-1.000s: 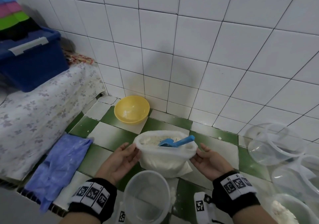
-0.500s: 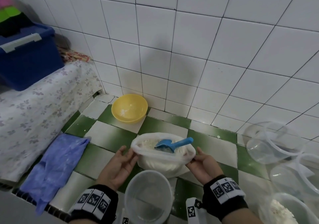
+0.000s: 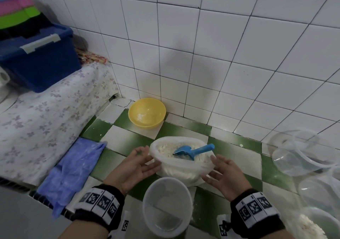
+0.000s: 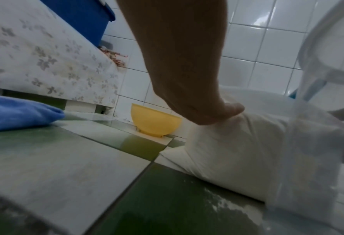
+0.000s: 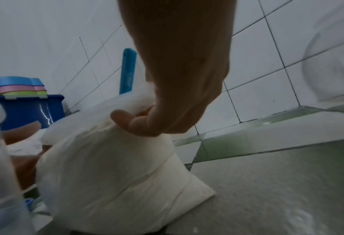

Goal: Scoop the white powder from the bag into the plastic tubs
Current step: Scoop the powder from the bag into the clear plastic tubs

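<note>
A white plastic bag (image 3: 176, 170) of white powder stands open on the green-and-white tiled counter, with a blue scoop (image 3: 193, 151) lying in the powder, handle pointing right. My left hand (image 3: 145, 157) is open at the bag's left rim, fingers relaxed and touching the plastic. My right hand (image 3: 211, 167) is open against the bag's right side. In the right wrist view its fingertips (image 5: 122, 116) press into the bag (image 5: 106, 167) below the scoop handle (image 5: 128, 71). An empty clear tub (image 3: 167, 205) stands just in front of the bag, between my wrists.
A tub holding powder (image 3: 312, 226) sits at the bottom right, with several empty clear tubs (image 3: 301, 152) behind it. A yellow bowl (image 3: 146, 113) stands against the tiled wall. A blue cloth (image 3: 73, 172) lies to the left, below a flowered cover and a blue crate (image 3: 36, 62).
Both hands have loosened from the bag's rim and now lie open against its sides. The bag and the scoop have stayed in place.
</note>
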Demonstrator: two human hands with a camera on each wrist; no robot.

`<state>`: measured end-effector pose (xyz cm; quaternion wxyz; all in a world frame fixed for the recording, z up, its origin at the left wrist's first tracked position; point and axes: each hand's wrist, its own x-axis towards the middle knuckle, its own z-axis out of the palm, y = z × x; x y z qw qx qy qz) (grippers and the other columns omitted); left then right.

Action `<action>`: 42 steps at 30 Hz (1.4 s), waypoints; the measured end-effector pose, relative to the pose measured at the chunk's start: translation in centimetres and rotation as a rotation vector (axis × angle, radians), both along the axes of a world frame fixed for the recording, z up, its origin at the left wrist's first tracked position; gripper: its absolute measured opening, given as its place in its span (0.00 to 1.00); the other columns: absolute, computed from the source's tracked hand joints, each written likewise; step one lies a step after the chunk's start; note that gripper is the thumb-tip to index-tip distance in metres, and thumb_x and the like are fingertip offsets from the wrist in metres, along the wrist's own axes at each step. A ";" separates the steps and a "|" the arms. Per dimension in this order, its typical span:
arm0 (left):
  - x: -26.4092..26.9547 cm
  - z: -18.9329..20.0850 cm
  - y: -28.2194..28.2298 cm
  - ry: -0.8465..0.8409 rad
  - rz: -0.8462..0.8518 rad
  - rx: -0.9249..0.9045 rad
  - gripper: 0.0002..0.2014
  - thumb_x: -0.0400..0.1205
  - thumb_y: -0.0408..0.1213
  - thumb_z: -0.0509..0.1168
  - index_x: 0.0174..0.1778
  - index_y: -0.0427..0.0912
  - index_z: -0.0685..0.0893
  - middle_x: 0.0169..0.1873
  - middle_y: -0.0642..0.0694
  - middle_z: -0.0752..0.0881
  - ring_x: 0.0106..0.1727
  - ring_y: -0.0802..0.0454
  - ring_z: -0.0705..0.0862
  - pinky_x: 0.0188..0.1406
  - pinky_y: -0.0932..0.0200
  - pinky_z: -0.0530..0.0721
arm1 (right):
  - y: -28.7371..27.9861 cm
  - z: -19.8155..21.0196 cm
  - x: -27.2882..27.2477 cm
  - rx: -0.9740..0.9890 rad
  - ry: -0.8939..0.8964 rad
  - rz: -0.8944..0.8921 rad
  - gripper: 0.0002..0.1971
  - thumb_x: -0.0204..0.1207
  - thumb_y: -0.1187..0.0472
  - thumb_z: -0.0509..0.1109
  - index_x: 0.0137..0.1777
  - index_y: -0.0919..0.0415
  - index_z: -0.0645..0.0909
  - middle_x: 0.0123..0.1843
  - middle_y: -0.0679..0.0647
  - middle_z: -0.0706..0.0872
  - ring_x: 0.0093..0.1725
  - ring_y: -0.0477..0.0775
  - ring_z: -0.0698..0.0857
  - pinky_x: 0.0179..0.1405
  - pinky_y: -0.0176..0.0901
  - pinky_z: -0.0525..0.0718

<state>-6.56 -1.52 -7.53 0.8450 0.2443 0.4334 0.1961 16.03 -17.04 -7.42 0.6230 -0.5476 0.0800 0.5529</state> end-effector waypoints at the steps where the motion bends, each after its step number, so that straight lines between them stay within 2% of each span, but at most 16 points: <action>1: 0.2 -0.1 0.2 0.029 -0.003 0.001 0.18 0.74 0.36 0.71 0.58 0.40 0.75 0.61 0.29 0.85 0.54 0.35 0.89 0.52 0.39 0.89 | 0.1 0.1 0.0 0.014 0.024 -0.021 0.23 0.75 0.67 0.70 0.69 0.54 0.71 0.62 0.67 0.80 0.56 0.70 0.84 0.40 0.61 0.89; 4: 0.8 -1.0 0.8 0.022 0.055 -0.058 0.31 0.73 0.30 0.72 0.73 0.37 0.71 0.65 0.28 0.83 0.54 0.36 0.90 0.47 0.40 0.91 | 0.3 0.1 0.1 0.066 0.155 -0.101 0.25 0.80 0.74 0.61 0.74 0.53 0.66 0.64 0.68 0.77 0.58 0.72 0.82 0.39 0.64 0.89; 7: 0.7 -2.3 0.9 -0.054 0.176 -0.152 0.44 0.73 0.23 0.69 0.85 0.38 0.55 0.65 0.29 0.82 0.55 0.35 0.89 0.41 0.40 0.91 | -0.1 -0.6 0.0 0.104 0.286 -0.144 0.28 0.82 0.75 0.54 0.79 0.55 0.62 0.68 0.69 0.74 0.62 0.73 0.79 0.45 0.69 0.85; 9: 0.7 -2.8 0.5 -0.099 0.216 -0.164 0.38 0.77 0.22 0.64 0.84 0.37 0.57 0.63 0.29 0.83 0.55 0.35 0.88 0.38 0.41 0.91 | -0.1 -1.0 -0.3 0.119 0.327 -0.170 0.30 0.81 0.75 0.52 0.81 0.53 0.60 0.69 0.69 0.74 0.63 0.73 0.78 0.48 0.69 0.82; 11: 0.7 -2.8 -0.1 -0.127 0.241 -0.150 0.22 0.83 0.21 0.59 0.72 0.40 0.69 0.59 0.29 0.85 0.52 0.37 0.89 0.34 0.45 0.91 | 0.0 -1.2 -0.6 0.128 0.333 -0.202 0.30 0.81 0.75 0.51 0.81 0.52 0.58 0.64 0.68 0.75 0.61 0.71 0.78 0.50 0.69 0.80; 12: 0.7 -2.8 -0.4 -0.136 0.255 -0.149 0.17 0.84 0.21 0.57 0.66 0.41 0.69 0.56 0.28 0.86 0.48 0.38 0.90 0.32 0.47 0.90 | 0.2 -1.1 -0.8 0.135 0.330 -0.217 0.30 0.81 0.75 0.51 0.81 0.52 0.57 0.63 0.67 0.75 0.60 0.70 0.79 0.51 0.69 0.79; 14: 0.7 -3.0 -0.8 -0.156 0.291 -0.156 0.20 0.84 0.20 0.56 0.68 0.44 0.66 0.49 0.29 0.89 0.44 0.39 0.92 0.31 0.49 0.90 | 0.3 -1.3 -0.8 0.136 0.320 -0.236 0.32 0.80 0.75 0.50 0.82 0.52 0.56 0.69 0.68 0.73 0.63 0.70 0.77 0.54 0.71 0.77; 17: 0.8 -3.0 -1.0 -0.161 0.302 -0.152 0.35 0.83 0.20 0.56 0.85 0.42 0.54 0.56 0.28 0.85 0.53 0.37 0.88 0.33 0.47 0.90 | 0.5 -2.2 -0.9 0.120 0.338 -0.233 0.34 0.77 0.77 0.50 0.82 0.53 0.56 0.77 0.69 0.68 0.69 0.73 0.74 0.55 0.73 0.77; 20: 0.9 -2.9 -1.0 -0.151 0.218 -0.109 0.36 0.84 0.20 0.55 0.86 0.44 0.49 0.62 0.29 0.81 0.56 0.37 0.85 0.33 0.46 0.91 | 0.5 -2.8 -1.0 0.118 0.343 -0.250 0.33 0.77 0.77 0.50 0.81 0.53 0.59 0.75 0.69 0.70 0.69 0.74 0.75 0.51 0.72 0.81; 22: 0.7 -2.7 -0.8 -0.137 0.137 -0.075 0.37 0.85 0.21 0.57 0.85 0.48 0.49 0.66 0.30 0.79 0.58 0.36 0.84 0.38 0.43 0.91 | 0.6 -2.7 -0.9 0.115 0.312 -0.249 0.33 0.78 0.78 0.49 0.80 0.51 0.60 0.70 0.70 0.73 0.68 0.72 0.76 0.52 0.68 0.82; 25: 0.2 -2.2 -0.5 -0.132 0.056 -0.018 0.33 0.79 0.23 0.62 0.76 0.54 0.62 0.67 0.29 0.79 0.60 0.35 0.85 0.44 0.42 0.91 | 0.6 -2.4 -0.7 0.092 0.208 -0.184 0.32 0.77 0.80 0.50 0.76 0.51 0.65 0.59 0.70 0.78 0.68 0.68 0.77 0.52 0.61 0.84; 27: 0.0 -1.8 -0.2 -0.164 0.017 -0.013 0.22 0.77 0.25 0.63 0.64 0.49 0.72 0.66 0.28 0.81 0.56 0.36 0.87 0.44 0.46 0.91 | 0.5 -2.2 -0.4 0.077 0.110 -0.109 0.27 0.78 0.79 0.52 0.69 0.51 0.70 0.60 0.71 0.81 0.63 0.68 0.80 0.49 0.63 0.86; 29: 0.0 -1.6 0.0 -0.183 -0.030 -0.006 0.13 0.78 0.29 0.62 0.59 0.43 0.78 0.64 0.29 0.82 0.55 0.37 0.87 0.46 0.48 0.91 | 0.3 -1.9 -0.2 0.072 0.038 -0.054 0.22 0.79 0.75 0.54 0.65 0.52 0.74 0.60 0.72 0.82 0.59 0.70 0.82 0.50 0.65 0.86; 33: 0.5 -1.8 0.4 -0.152 -0.047 0.034 0.19 0.81 0.38 0.62 0.67 0.37 0.80 0.64 0.33 0.83 0.60 0.37 0.84 0.49 0.48 0.90 | 0.3 -1.7 0.0 0.103 0.047 -0.012 0.16 0.81 0.67 0.58 0.65 0.51 0.76 0.61 0.68 0.83 0.58 0.69 0.82 0.50 0.63 0.86; 38: 0.9 -2.2 0.6 -0.211 -0.013 -0.026 0.20 0.81 0.40 0.61 0.66 0.35 0.84 0.68 0.33 0.83 0.70 0.34 0.79 0.54 0.44 0.89 | 0.7 -2.5 0.3 0.156 0.150 -0.082 0.19 0.83 0.71 0.56 0.65 0.49 0.75 0.63 0.68 0.82 0.65 0.70 0.80 0.51 0.66 0.86; 42: 1.1 -2.7 0.3 -0.207 -0.014 -0.015 0.22 0.82 0.39 0.60 0.70 0.35 0.80 0.68 0.34 0.83 0.71 0.35 0.79 0.61 0.41 0.86 | 1.0 -2.3 0.2 0.179 0.161 -0.084 0.20 0.82 0.75 0.52 0.62 0.50 0.75 0.60 0.68 0.84 0.60 0.69 0.84 0.50 0.64 0.87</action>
